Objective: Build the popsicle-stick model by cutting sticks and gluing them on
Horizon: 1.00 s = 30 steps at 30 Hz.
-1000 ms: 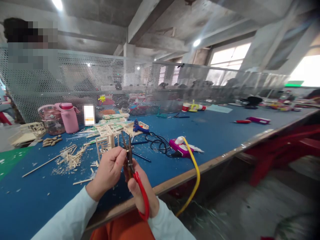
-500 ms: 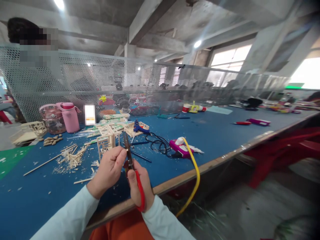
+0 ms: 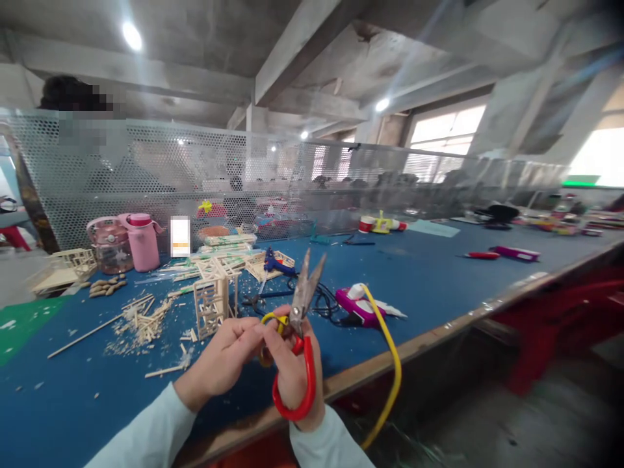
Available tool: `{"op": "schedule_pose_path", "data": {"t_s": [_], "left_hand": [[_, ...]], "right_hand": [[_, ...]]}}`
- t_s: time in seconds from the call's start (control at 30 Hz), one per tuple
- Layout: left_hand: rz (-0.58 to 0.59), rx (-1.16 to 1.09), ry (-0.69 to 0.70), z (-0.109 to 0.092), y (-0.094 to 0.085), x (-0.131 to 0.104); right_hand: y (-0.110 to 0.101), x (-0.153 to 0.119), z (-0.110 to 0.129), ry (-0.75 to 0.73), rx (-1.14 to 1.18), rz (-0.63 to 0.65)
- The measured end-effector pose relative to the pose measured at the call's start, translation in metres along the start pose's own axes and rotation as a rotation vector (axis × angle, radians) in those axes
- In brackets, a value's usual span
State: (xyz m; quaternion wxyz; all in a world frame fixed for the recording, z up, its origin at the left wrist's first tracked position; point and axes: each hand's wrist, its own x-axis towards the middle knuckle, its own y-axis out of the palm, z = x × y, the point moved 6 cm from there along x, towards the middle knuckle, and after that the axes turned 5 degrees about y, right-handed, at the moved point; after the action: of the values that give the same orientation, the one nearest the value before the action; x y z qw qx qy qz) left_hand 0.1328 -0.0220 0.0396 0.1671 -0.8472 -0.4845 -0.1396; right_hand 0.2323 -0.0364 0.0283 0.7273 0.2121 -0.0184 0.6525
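Red-handled scissors (image 3: 302, 296) are in my right hand (image 3: 295, 377), blades pointing up and slightly apart, with the red loop around the hand. A yellow loop (image 3: 274, 318), whose full shape is hidden, shows between my two hands. My left hand (image 3: 227, 357) is closed in a pinch, its fingertips meeting my right thumb and forefinger; whatever it pinches is too small to make out. Just beyond the left hand stands a small frame of wooden sticks (image 3: 214, 302) on the blue table.
Cut sticks and crumbs (image 3: 146, 322) litter the table's left side, near peanuts (image 3: 107, 286) and a pink bottle (image 3: 142, 244). A blue glue gun (image 3: 277, 262) lies behind the scissors. On the right are a purple power strip (image 3: 358, 305) with a yellow cord (image 3: 394, 364) and the table's front edge (image 3: 414, 338).
The scissors have turned in my right hand, so their blades show parted and have moved right. My left hand has moved right and down to meet my right fingers. The yellow loop now shows.
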Motion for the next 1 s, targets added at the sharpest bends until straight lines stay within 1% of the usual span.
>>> {"op": "schedule_pose_path", "data": {"t_s": [0.1, 0.23, 0.4, 0.47, 0.57, 0.63, 0.7, 0.8, 0.87, 0.93, 1.0], "left_hand": [[-0.057, 0.104, 0.055, -0.004, -0.003, -0.001], [-0.072, 0.212, 0.114, -0.009, -0.006, -0.002], [-0.102, 0.282, 0.128, -0.014, -0.008, -0.002], [-0.112, 0.241, 0.113, -0.013, -0.007, -0.003], [-0.109, 0.1, 0.058, -0.006, -0.003, -0.004], [-0.133, 0.035, 0.016, -0.002, -0.003, -0.003], [-0.185, 0.018, -0.006, 0.0, -0.006, -0.003], [-0.28, 0.073, 0.034, -0.004, -0.014, -0.003], [-0.347, 0.204, 0.109, -0.013, -0.02, -0.005], [-0.402, 0.38, 0.203, -0.023, -0.023, -0.006], [-0.435, 0.537, 0.284, -0.03, -0.023, -0.008]], "right_hand": [[-0.003, 0.0, 0.001, -0.025, 0.007, -0.049], [-0.002, 0.002, 0.004, -0.058, 0.008, -0.03], [0.002, 0.002, 0.008, -0.116, -0.011, -0.012], [0.001, 0.0, 0.011, -0.167, -0.048, -0.052], [0.0, -0.003, 0.017, -0.269, -0.131, -0.114], [0.001, -0.004, 0.018, -0.309, -0.173, -0.122], [0.001, -0.004, 0.015, -0.302, -0.181, -0.111], [0.0, -0.005, 0.001, -0.19, -0.117, -0.047], [0.005, -0.009, -0.007, -0.104, -0.084, 0.047], [0.013, -0.015, -0.009, -0.085, -0.09, 0.144], [0.021, -0.019, -0.006, -0.118, -0.104, 0.22]]}}
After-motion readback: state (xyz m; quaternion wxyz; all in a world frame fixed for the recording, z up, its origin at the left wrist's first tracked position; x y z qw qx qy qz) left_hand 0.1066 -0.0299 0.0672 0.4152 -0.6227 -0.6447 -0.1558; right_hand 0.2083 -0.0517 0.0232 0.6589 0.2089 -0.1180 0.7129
